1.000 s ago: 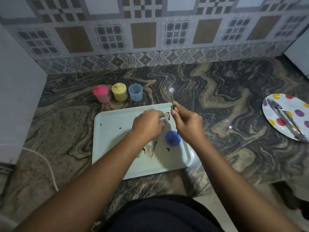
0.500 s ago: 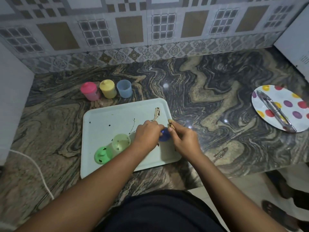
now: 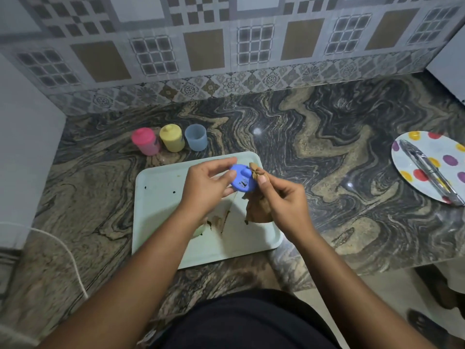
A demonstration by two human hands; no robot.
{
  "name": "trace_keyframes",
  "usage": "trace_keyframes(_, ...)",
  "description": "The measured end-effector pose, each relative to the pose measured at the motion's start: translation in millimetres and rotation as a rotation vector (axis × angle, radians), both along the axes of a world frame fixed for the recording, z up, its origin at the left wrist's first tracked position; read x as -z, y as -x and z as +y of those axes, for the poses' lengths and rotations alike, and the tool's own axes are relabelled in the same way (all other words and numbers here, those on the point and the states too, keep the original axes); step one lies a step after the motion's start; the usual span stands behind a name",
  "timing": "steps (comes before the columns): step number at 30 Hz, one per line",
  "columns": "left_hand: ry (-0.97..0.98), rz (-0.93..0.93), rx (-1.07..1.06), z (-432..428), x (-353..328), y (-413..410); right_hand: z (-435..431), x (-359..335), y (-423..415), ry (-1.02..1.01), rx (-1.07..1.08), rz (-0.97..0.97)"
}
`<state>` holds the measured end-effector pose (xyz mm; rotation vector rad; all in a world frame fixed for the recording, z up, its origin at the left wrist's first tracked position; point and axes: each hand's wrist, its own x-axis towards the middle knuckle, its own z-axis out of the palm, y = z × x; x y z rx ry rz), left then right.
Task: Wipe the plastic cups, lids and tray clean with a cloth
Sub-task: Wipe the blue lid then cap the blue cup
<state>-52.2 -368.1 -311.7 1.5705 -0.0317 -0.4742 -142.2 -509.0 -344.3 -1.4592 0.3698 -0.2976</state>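
Observation:
My left hand holds a blue lid by its edge above the pale green tray; dark specks show on the lid. My right hand grips a brown cloth, pinching a corner of it against the lid's right side. The tray carries brown smears and dark spots near its middle. Behind the tray stand a pink cup and a yellow cup, both lidded, and a blue cup without a lid. A green cup on the tray is mostly hidden under my left forearm.
A white plate with coloured dots lies at the right, with metal tongs on it. A white cord runs over the marbled counter at the left. A tiled wall stands behind; white panels flank both sides.
Both hands have lifted the blue lid from the tray's near right part up and away from me, and the cloth corner now touches the lid. The camera has tilted.

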Motion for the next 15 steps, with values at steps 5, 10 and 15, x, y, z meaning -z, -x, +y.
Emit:
trace_keyframes(5,0.39,0.242,-0.121,17,-19,6,16,-24,-6,0.013,-0.016,-0.129)
trace_keyframes(10,0.47,0.16,-0.01,31,-30,14,34,-42,-13,0.071,-0.033,-0.18)
trace_keyframes(15,0.456,0.045,0.017,46,-36,13,48,-44,-21,0.224,-0.017,-0.212)
